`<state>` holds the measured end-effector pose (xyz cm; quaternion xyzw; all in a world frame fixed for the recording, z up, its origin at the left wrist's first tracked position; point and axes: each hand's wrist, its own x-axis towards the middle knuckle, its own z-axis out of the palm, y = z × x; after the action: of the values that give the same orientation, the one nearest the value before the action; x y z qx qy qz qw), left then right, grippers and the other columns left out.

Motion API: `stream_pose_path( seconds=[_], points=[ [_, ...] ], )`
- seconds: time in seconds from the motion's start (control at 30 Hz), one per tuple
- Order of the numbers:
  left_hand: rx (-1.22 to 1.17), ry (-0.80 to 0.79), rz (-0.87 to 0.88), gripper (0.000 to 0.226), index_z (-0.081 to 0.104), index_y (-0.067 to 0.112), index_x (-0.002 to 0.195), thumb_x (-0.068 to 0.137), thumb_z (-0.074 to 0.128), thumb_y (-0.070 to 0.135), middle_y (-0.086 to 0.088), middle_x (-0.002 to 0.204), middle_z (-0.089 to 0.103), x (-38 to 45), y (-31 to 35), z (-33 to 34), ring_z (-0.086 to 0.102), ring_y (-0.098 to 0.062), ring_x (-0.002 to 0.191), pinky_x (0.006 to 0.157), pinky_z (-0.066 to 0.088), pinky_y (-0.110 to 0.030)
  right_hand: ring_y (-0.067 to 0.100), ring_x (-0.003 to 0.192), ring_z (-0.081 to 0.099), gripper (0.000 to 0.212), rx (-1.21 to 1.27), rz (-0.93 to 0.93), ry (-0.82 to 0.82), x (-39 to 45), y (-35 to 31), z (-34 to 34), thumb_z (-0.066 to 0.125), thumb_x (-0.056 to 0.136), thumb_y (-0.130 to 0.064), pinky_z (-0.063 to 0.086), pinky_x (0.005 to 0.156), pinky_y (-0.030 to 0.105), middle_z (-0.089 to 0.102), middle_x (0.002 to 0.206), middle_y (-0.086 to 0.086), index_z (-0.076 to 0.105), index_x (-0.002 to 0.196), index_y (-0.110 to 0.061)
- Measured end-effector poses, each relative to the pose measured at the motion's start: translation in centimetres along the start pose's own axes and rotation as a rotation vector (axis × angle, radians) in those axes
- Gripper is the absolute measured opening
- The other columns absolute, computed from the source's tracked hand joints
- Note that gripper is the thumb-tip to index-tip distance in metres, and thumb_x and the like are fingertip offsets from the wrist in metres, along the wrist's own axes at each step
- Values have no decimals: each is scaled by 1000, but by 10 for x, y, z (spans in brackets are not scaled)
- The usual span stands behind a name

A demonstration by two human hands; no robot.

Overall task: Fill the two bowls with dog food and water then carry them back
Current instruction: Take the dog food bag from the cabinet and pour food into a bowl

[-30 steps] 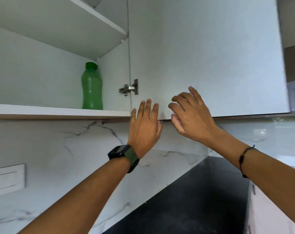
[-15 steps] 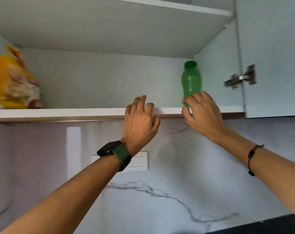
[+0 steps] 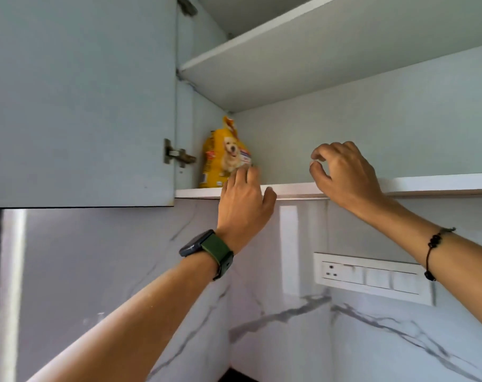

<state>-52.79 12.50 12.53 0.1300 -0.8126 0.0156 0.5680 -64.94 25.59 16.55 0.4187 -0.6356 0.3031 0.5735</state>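
Note:
A yellow dog food bag [image 3: 225, 154] with a dog's picture stands upright at the left end of the lower shelf [image 3: 289, 190] in the open wall cupboard. My left hand [image 3: 245, 205], with a watch on its wrist, reaches up over the shelf's front edge; its fingertips are just in front of the bag's lower right corner, and contact is unclear. My right hand [image 3: 341, 175] hovers over the shelf edge further right, fingers loosely curled and holding nothing. No bowls are in view.
The left cupboard door [image 3: 80, 100] stands open, with its hinge [image 3: 176, 155] beside the bag. An upper shelf [image 3: 303, 42] runs above. Below are a marble-patterned wall and a white switch panel [image 3: 372, 277] at the right.
The view has swung left along the cupboard. The green bottle has left the view and the dog food bag is now near the centre. Both hands have moved left along the shelf toward the bag.

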Motion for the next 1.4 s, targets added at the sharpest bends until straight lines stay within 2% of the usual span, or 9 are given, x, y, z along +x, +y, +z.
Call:
stream_pose_path(
  seconds=[0.23,0.47,0.63,0.7,0.8,0.87,0.93,1.1,1.4],
  points=[
    [-44,-82,-160,38,46,8,130,95,46,22,-13,126,52,34,-65,-9,49,-29,116,98,43,-40,30,99,53,28,90,-87,-77,32,-47,56,46,92,-22,40,68,31,65,103,15,62,105,-2],
    [-235,-172,-319,39,54,9,119,88,53,33,-11,112,61,89,-104,19,59,-30,101,90,52,-44,25,81,53,29,202,80,-235,79,-70,111,47,94,-24,39,60,28,61,89,13,61,104,0],
    [-327,-168,-365,41,54,8,121,86,57,30,-13,115,62,120,-125,50,60,-32,104,91,52,-47,24,75,49,28,188,219,-384,106,-70,154,51,93,-23,29,49,25,46,67,2,50,70,-7],
    [-343,-145,-360,54,52,13,125,79,58,41,-11,118,62,126,-138,63,61,-31,106,90,53,-47,25,77,47,32,200,246,-431,117,-71,170,52,93,-26,30,52,26,44,69,2,46,69,-6],
    [-313,-166,-354,69,47,14,129,70,53,50,-12,121,59,137,-161,84,59,-32,106,91,52,-48,28,88,54,30,166,214,-495,133,-81,190,53,93,-34,36,66,30,49,86,8,56,92,-5],
    [-315,-174,-356,75,45,18,131,67,51,55,-10,122,58,140,-168,85,59,-31,108,92,52,-48,27,92,55,28,148,198,-525,143,-88,203,53,93,-35,37,69,30,49,85,7,55,88,-7],
    [-318,-177,-345,78,47,17,130,63,49,56,-11,121,59,144,-174,83,59,-31,109,94,51,-47,28,97,56,26,128,194,-509,151,-94,216,51,94,-29,37,70,30,52,85,6,56,85,-5],
    [-315,-197,-343,77,50,12,126,59,50,50,-14,120,60,147,-184,78,58,-34,109,95,50,-48,34,114,54,30,-5,237,-364,155,-103,229,40,95,-7,46,86,36,55,124,18,55,120,-2],
    [-375,-238,-337,62,44,12,132,79,67,33,-10,127,55,141,-177,69,55,-31,115,98,48,-47,31,90,59,16,-37,228,-305,147,-100,213,46,89,-3,39,66,29,60,97,15,63,90,-2]
  ],
)
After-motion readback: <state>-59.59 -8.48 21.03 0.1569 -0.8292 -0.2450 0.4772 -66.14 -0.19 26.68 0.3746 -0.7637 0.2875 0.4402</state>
